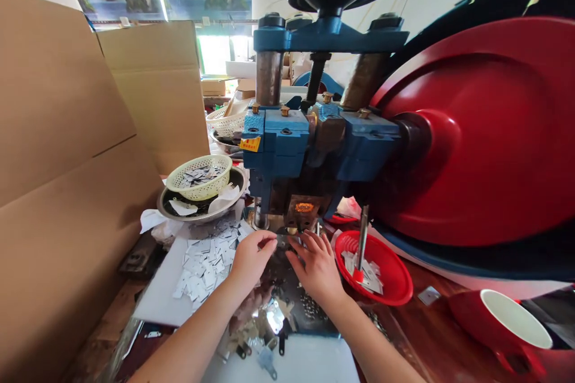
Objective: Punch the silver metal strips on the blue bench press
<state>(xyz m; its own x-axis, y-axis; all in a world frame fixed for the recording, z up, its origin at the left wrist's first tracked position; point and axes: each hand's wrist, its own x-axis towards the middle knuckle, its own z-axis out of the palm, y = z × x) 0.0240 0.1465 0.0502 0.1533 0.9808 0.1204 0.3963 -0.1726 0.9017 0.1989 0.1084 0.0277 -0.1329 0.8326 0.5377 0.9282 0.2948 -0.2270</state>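
My left hand (250,258) is pinched shut on a small flat metal piece (282,241), held just under the die of a blue press machine (309,143). My right hand (317,263) lies beside it with fingers spread, its fingertips touching the same piece at the press bed. Loose stamped metal pieces (204,263) lie in a heap on a white board (157,293) to the left of my left hand.
A red bowl (395,281) with metal pieces and an upright tool stands right of my right hand. A yellow-green basket (200,176) sits in a steel basin (171,208). The big red flywheel (485,131) fills the right. Cardboard (67,161) walls the left. A red cup (507,323) sits near right.
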